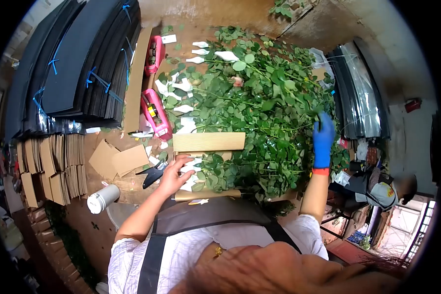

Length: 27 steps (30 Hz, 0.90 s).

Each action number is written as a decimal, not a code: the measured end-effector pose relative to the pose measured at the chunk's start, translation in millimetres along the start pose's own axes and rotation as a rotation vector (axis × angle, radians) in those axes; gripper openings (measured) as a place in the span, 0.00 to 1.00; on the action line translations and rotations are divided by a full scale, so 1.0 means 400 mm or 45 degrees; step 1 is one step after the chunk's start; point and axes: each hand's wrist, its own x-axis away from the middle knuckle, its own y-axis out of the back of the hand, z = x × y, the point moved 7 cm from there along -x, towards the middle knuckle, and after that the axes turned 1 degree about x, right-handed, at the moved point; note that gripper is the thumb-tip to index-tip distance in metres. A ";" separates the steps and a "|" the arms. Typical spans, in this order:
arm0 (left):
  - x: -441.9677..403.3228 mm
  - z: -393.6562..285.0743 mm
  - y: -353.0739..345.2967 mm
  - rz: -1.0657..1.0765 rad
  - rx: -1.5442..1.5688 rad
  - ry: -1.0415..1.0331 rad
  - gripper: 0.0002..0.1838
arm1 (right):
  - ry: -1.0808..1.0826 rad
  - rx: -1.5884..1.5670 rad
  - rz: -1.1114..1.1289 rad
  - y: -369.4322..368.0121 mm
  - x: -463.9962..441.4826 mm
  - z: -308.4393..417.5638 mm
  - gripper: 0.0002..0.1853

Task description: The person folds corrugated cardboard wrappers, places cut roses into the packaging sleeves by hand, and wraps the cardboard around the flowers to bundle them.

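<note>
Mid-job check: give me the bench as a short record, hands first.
Left hand: bare, fingers at the white wraps
Right hand: blue-gloved, at the right side of the leafy stems; grip unclear
Corrugated strip: lying crosswise, just beyond the left hand
Tape dispensers: two, pink, left of the stems
Black sheets: stacked far left, blue ties

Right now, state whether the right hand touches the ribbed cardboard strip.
Apart: the head view shows leafy stems filling the gap between right hand and ribbed cardboard strip.

Leafy stems (267,139), obstacle between the hands (323,141) (173,177)
</note>
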 end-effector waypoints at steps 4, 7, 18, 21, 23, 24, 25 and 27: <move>-0.002 0.008 0.002 -0.045 -0.009 0.016 0.31 | -0.090 -0.360 0.188 0.092 0.176 0.029 0.13; -0.005 0.017 0.002 -0.020 -0.066 -0.013 0.32 | -0.044 -0.534 0.445 0.055 0.291 0.106 0.16; -0.013 0.045 -0.004 -0.064 0.008 -0.091 0.36 | 0.292 -0.509 0.518 0.094 0.220 0.573 0.22; -0.008 -0.005 0.009 0.005 -0.014 0.002 0.35 | 0.217 -0.471 0.973 -0.045 0.264 0.743 0.16; -0.008 0.006 0.003 -0.020 -0.033 -0.066 0.34 | 0.322 -0.230 1.034 -0.185 0.296 0.772 0.17; -0.012 0.007 0.004 -0.033 -0.045 -0.101 0.33 | 0.366 -0.176 1.040 -0.253 0.314 0.774 0.17; -0.010 -0.015 0.013 -0.097 -0.046 -0.217 0.27 | 0.412 -0.120 1.044 -0.277 0.314 0.789 0.18; -0.021 -0.010 0.023 -0.161 -0.256 -0.128 0.23 | 0.328 -0.141 1.075 -0.280 0.323 0.786 0.17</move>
